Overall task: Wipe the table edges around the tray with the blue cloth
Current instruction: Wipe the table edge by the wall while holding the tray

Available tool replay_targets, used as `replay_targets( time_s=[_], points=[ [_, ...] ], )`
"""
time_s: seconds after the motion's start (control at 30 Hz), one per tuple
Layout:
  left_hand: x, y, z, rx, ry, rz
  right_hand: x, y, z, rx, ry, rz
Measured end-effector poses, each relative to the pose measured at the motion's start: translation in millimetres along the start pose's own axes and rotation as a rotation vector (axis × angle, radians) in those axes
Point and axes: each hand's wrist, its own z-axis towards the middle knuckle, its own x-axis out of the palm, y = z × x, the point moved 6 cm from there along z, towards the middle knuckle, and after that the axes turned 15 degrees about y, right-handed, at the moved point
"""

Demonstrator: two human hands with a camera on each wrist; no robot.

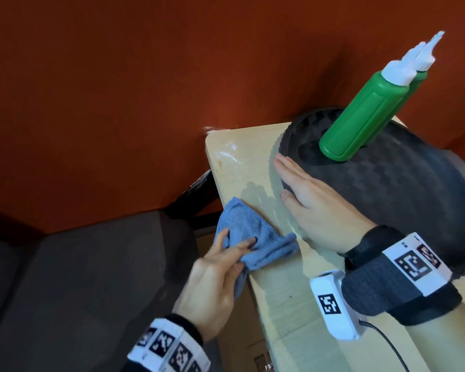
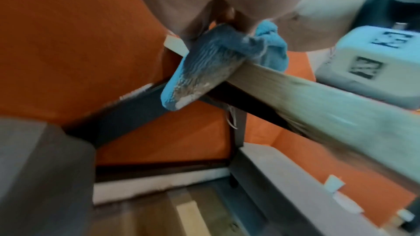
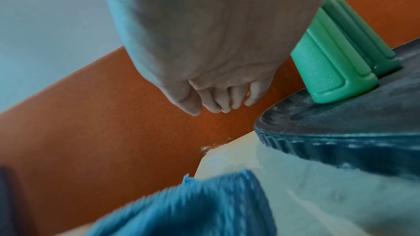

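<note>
Left hand (image 1: 212,283) pinching the blue cloth (image 1: 255,234), thumb and fingers curled round its bunched near end. Cloth draped over the left edge of the tabletop (image 1: 287,299), spread to the far side of that grip, just left of the black tray (image 1: 414,189). Unwiped strip judged to run along this edge toward the far corner; left hand nearer to it. Right hand (image 1: 314,202) flat, fingers straight and together, pressed against the tray's left rim. Two green bottles (image 1: 360,114) upright on the tray. Left wrist view alone shows cloth hanging below the edge; right wrist view blurred there.
</note>
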Motion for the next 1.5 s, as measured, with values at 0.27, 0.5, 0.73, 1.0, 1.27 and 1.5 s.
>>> replay_targets(
  time_s=[0.27,0.5,0.73,1.0,1.27,1.5],
  points=[
    [-23.2,24.1,41.5,-0.099,-0.109,0.044,19.2,6.2,5.1,-0.026,0.029,-0.009],
    [-25.0,22.9,33.7,-0.063,-0.016,0.165,20.4,8.8,3.7,-0.019,0.055,-0.015],
    [-15.3,16.4,26.6,-0.072,-0.01,0.061,23.0,12.1,-0.6,-0.01,0.07,-0.004],
    [-18.5,16.7,38.8,-0.12,-0.044,0.019,33.2,0.7,-0.5,0.077,0.053,-0.139],
    [-29.0,30.4,53.0,-0.172,-0.049,0.061,36.8,-9.5,2.7,0.089,0.065,-0.117],
    [-33.2,28.0,56.5,-0.169,-0.014,-0.039,29.7,-23.3,-2.2,0.265,0.001,-0.001]
  ],
)
